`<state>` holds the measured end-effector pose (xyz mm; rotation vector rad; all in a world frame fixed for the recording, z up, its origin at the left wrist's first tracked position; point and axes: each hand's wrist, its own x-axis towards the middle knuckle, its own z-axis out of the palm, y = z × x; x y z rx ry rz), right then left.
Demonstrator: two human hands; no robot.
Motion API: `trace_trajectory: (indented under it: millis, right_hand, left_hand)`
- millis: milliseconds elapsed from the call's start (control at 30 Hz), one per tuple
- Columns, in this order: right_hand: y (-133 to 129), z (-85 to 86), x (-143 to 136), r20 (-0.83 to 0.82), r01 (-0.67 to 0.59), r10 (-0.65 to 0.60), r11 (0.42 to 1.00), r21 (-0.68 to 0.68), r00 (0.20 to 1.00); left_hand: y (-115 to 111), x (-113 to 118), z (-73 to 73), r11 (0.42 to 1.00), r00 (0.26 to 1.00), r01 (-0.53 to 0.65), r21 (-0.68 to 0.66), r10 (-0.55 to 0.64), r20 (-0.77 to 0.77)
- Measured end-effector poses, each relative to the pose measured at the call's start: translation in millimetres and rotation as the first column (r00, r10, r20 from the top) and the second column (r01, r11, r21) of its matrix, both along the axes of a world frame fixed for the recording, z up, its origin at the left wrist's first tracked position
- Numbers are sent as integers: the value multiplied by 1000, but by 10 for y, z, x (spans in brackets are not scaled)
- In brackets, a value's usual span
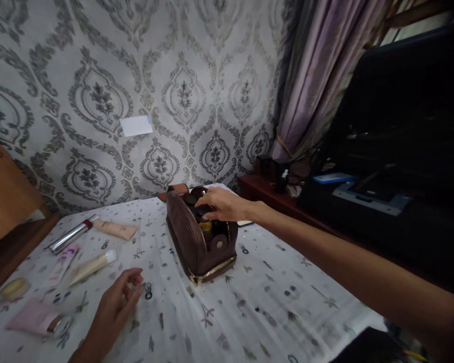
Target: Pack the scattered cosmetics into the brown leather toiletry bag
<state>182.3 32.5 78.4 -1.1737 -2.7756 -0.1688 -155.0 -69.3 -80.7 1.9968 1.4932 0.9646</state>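
Observation:
A dark brown zippered bag (183, 229) stands unzipped on the patterned white cloth (212, 317), with dark-lidded and yellow containers inside. My right hand (221, 202) reaches over its opening from the right, fingers curled down at a dark round lid; whether they grip it is unclear. Low on the left, my left hand (117, 300) hovers near the cloth, fingers loosely bent and apart, holding nothing. Beyond it lie a cream tube (91, 266), a peach tube (117, 230), a white-and-purple tube (62, 264), a pink tube (34, 317) and a silver cylinder (71, 236).
A round yellowish item (15, 289) rests at the left edge. Patterned wallpaper rises behind, beside a purple curtain (314, 75). A large black object (393, 116) and a reddish-brown ledge (255, 186) stand at the right. Wooden furniture (11, 186) borders the left side.

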Motion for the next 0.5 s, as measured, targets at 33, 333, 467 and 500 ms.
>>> trace_trajectory:
  millis: [33, 333, 467, 500]
  right_hand:
    - [-16, 3, -7, 23, -5, 5, 1000, -2, 1000]
    - [-68, -74, -59, 175, 21, -22, 1000, 10, 984]
    - [-55, -90, -99, 217, 35, -38, 999, 16, 975]
    - [-49, -96, -105, 216, 39, -42, 999, 19, 975]
  left_hand:
    - [1, -2, 1, 1000, 1000, 3, 5, -3, -7]
    - [13, -54, -58, 999, 999, 36, 31, -35, -41]
    - [24, -66, -80, 998, 998, 48, 36, -46, -50]
    - [23, -63, -78, 998, 998, 48, 36, -47, -49]
